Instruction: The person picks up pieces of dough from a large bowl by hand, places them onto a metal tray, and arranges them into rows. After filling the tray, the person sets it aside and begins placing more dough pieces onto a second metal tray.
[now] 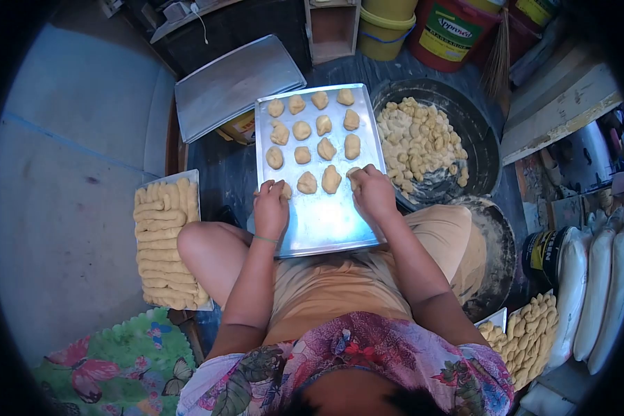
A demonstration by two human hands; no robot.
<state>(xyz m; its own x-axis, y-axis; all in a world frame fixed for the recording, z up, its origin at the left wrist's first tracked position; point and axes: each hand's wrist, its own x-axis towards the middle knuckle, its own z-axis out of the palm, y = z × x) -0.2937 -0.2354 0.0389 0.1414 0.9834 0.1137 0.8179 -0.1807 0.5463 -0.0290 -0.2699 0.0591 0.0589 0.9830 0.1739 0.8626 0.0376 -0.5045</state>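
Note:
A metal tray rests on my lap, with several rough dough lumps laid out in rows on its far part. At the tray's left edge, my left hand has its fingers closed round a dough lump at the near end of the left column. Across from it, my right hand pinches another dough lump in the right column. Between the two hands lie two more lumps. The near part of the tray is bare metal.
A dark round basin holding floured dough pieces stands right of the tray. Empty metal trays are stacked at the back left. Trays of dough strips and twists lie on both sides. Buckets stand at the back.

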